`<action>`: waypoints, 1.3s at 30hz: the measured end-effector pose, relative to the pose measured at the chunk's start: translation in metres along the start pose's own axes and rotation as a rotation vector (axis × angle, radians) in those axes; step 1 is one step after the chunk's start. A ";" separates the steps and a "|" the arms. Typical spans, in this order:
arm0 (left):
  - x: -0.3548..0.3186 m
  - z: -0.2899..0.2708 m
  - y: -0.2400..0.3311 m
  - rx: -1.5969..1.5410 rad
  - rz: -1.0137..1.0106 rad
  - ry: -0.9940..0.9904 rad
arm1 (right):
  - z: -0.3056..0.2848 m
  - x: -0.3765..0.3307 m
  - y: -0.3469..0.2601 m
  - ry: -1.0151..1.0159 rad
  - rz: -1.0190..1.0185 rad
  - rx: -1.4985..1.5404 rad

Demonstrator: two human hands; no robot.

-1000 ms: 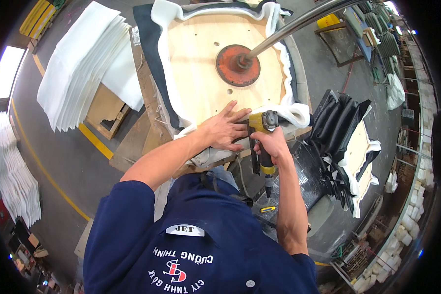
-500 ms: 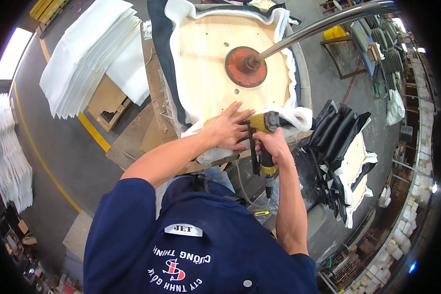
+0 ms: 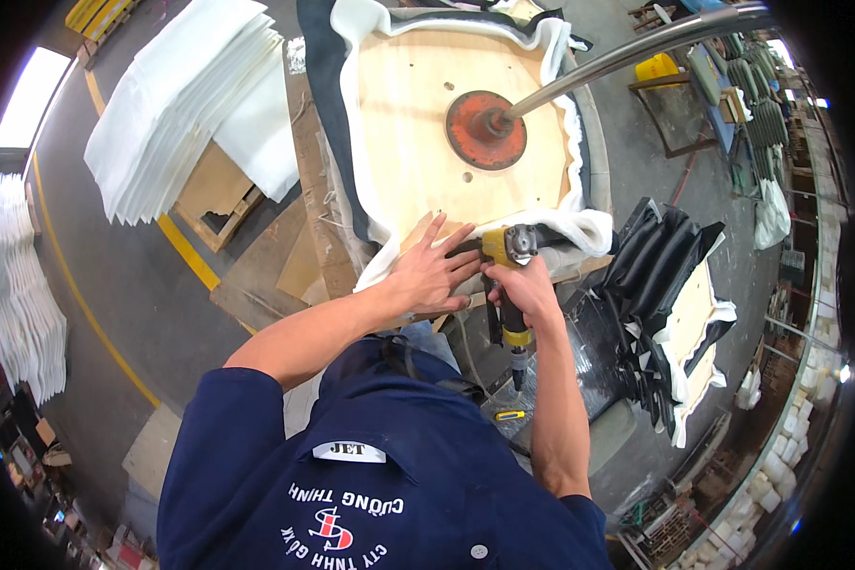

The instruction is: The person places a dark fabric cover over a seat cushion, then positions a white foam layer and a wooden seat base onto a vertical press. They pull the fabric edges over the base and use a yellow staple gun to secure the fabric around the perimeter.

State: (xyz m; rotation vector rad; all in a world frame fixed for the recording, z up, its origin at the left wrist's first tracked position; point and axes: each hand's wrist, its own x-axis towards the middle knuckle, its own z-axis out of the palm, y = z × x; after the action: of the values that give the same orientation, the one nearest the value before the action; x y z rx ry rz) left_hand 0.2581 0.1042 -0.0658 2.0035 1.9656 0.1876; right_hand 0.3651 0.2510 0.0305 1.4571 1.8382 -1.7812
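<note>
A pale plywood panel (image 3: 404,104) lies in front of me, with white padding (image 3: 590,231) folded up around its rim and dark cover material (image 3: 319,66) outside that. An orange-red round disc (image 3: 461,128) on a curved metal bar (image 3: 627,65) rests on the panel. My left hand (image 3: 427,274) is open, fingers spread flat over the panel's near edge and its padding. Beside it, my right hand (image 3: 526,287) grips a yellow and black staple gun (image 3: 511,245) by the handle. The gun's head is at the near edge, close to my left fingertips; its tip is hidden.
White padding sheets (image 3: 180,104) are stacked at the left. To the right sits a pile of black-covered panels (image 3: 655,256). A yellow-handled small tool (image 3: 509,415) lies below the gun. Farther right stands a metal frame (image 3: 670,114) with a yellow container (image 3: 655,67).
My left hand has slid slightly back toward me, its fingers more spread. The staple gun stays in my right hand at the near edge, and the whole view has shifted a little.
</note>
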 end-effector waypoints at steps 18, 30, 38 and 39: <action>-0.020 -0.001 0.008 0.095 -0.091 0.063 | 0.001 -0.005 0.006 -0.026 0.002 0.008; -0.017 -0.007 0.012 0.085 -0.078 0.065 | 0.001 0.002 0.004 -0.022 0.000 0.055; -0.014 0.003 0.014 0.107 -0.007 0.243 | -0.032 -0.081 0.151 0.080 -0.345 0.311; -0.010 0.003 0.016 0.119 0.001 0.267 | -0.036 -0.096 0.168 0.107 -0.318 0.314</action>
State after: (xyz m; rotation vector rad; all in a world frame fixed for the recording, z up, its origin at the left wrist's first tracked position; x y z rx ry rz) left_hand 0.2735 0.0936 -0.0626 2.1493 2.1822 0.3640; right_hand 0.5522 0.1990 -0.0011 1.4484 2.0078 -2.2720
